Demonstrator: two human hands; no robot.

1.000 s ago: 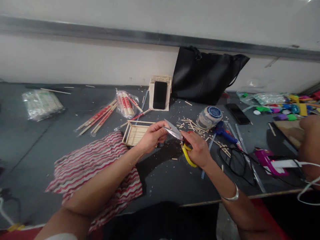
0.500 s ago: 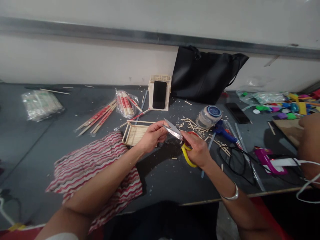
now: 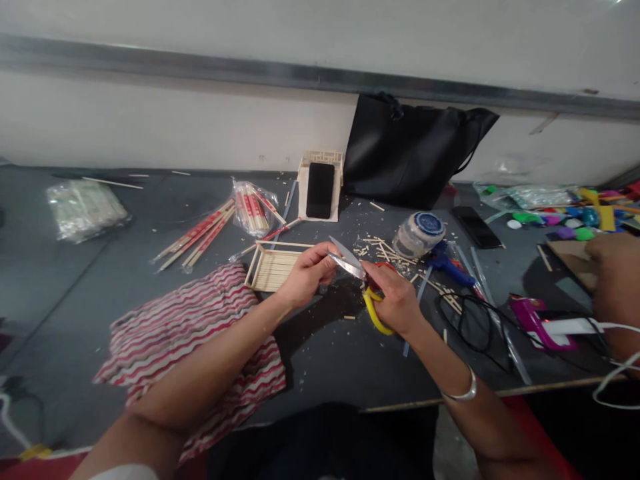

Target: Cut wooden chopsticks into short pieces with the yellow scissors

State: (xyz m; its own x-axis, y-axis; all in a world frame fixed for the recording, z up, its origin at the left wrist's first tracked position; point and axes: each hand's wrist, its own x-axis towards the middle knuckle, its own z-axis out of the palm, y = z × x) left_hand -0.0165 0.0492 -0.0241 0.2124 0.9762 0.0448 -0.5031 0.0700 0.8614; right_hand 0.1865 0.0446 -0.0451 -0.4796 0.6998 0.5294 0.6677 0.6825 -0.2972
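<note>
My right hand is closed round the yellow and red handles of a pair of scissors. The blades point left and stand apart. At their tips my left hand is pinched closed; what its fingers hold, if anything, is too small or hidden to make out. Just behind my left hand sits a small open frame of light wooden sticks, partly covered by the hand. Short cut stick pieces and chips lie scattered beyond the scissors.
A striped cloth lies under my left forearm. Around the back stand chopsticks, a phone on a stick-built stand, a black bag and a jar. A blue glue gun with cable lies right, near another person's arm.
Both my hands and the scissors stay almost where they were. At the right edge, the other person's hand has shifted slightly to the left.
</note>
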